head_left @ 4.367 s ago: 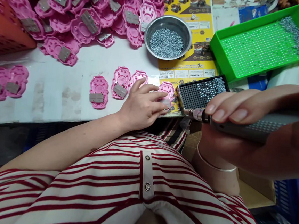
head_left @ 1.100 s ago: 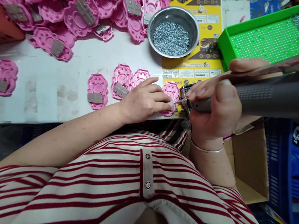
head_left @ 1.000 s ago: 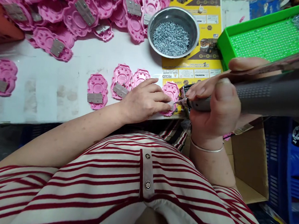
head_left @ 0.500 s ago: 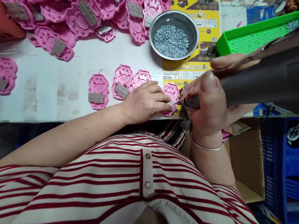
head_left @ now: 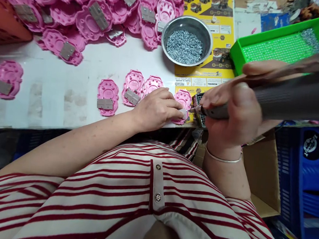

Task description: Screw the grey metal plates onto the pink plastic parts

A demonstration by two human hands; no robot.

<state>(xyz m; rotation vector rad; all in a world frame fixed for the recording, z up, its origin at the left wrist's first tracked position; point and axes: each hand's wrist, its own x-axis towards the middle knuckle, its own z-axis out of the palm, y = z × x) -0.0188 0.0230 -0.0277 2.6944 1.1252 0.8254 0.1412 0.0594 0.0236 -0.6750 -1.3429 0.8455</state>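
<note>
1. Head view: the screwdriver (head_left: 287, 97) tip, earlier at the black tray (head_left: 197, 98), is now at the pink part (head_left: 182, 96), seemingly working there.
2. Right hand (head_left: 236, 122) grips the screwdriver; left hand (head_left: 157, 110), fingers slightly spread, steadies the part.
3. The part lies studded face up on yellow paper (head_left: 216, 74).

One head-worn view, facing forward and steeply down.
Seen from above, the striped shirt (head_left: 125, 194) takes up most of the lower frame, close; left hand (head_left: 160, 108) mid-frame, right hand (head_left: 234, 109) right of centre, table (head_left: 54, 77) across the upper half.
</note>
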